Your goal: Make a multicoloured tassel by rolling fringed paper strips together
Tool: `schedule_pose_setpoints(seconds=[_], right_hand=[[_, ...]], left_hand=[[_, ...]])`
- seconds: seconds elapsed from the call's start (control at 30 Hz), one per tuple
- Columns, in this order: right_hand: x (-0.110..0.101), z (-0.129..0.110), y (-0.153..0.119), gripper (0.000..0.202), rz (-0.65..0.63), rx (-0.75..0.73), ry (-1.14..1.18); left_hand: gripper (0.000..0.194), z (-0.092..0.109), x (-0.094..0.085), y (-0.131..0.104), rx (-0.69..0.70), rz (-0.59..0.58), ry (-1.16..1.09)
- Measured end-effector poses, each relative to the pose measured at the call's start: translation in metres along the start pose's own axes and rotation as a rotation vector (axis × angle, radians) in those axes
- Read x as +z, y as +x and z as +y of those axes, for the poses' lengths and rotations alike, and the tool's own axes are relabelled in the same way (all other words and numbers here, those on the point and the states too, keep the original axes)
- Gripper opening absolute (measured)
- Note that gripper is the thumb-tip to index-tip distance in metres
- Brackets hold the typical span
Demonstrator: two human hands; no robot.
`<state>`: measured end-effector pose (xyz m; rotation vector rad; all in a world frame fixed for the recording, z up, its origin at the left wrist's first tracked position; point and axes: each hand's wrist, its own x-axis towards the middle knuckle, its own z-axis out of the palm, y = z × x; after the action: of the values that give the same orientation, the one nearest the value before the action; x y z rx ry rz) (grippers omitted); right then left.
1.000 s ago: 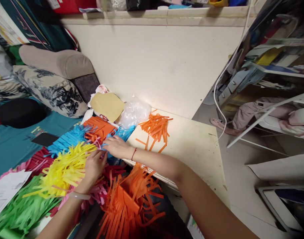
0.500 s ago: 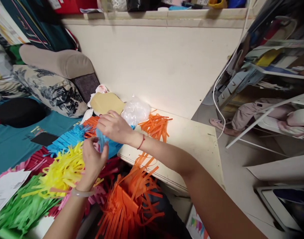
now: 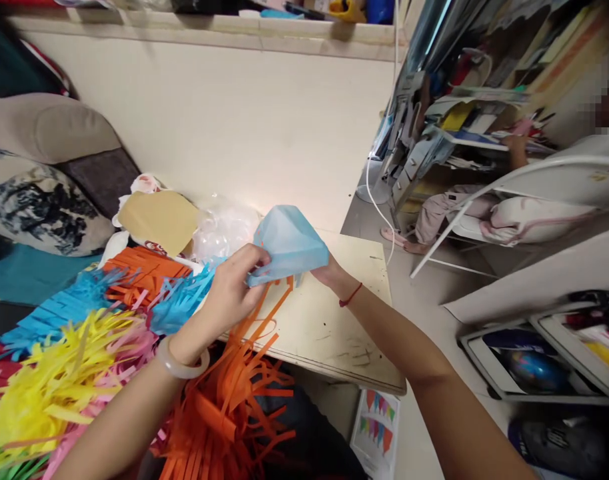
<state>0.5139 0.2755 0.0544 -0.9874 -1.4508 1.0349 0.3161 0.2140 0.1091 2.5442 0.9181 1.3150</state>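
Cream tabletop [image 3: 309, 337], the largest surface near the hands, runs beneath and beyond them. Orange fringed paper [image 3: 219, 400] lies heaped over the lap, cut into long loose strips. Yellow fringed paper [image 3: 59, 373] sits on the left, its strips likewise separated. Blue fringed paper [image 3: 59, 307] beyond it shows narrow cuts; a smaller blue bundle [image 3: 179, 303] is nearer the hands. Judged from these, cutting of the visible strips is done on all four.

Light-blue sheet [image 3: 289, 243] is raised above the tabletop, between the hands. Its broad face is smooth, creased and uncut; a short strip hangs below it. Opening out looks partial: folds persist along the lower edge. Extent of cutting on the hidden side: cannot tell.

Left hand [image 3: 232, 287] pinches the sheet's left edge. Right hand [image 3: 327, 272], set apart from the left, meets the opposite end; fingers hidden behind the paper, grip not determinable.
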Motion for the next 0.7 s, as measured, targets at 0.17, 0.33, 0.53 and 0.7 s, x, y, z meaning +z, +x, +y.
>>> schedule_pose_setpoints(seconds=[0.17, 0.33, 0.53, 0.7], right_hand=[[-0.02, -0.004, -0.004, 0.013, 0.067, -0.1, -0.11], [-0.057, -0.026, -0.03, 0.023, 0.003, -0.305, -1.085], [-0.131, -0.026, -0.085, 0.018, -0.066, -0.174, -1.687], [-0.137, -0.031, -0.137, 0.045, -0.135, -0.09, -1.732]], left_hand=[[0.012, -0.019, -0.017, 0.0, -0.121, -0.082, 0.108], [0.014, -0.017, -0.033, -0.013, 0.114, -0.053, 0.676], [0.02, 0.008, 0.011, -0.041, 0.447, -0.229, 0.787], [0.018, 0.011, 0.073, -0.077, 0.388, -0.422, 0.559]])
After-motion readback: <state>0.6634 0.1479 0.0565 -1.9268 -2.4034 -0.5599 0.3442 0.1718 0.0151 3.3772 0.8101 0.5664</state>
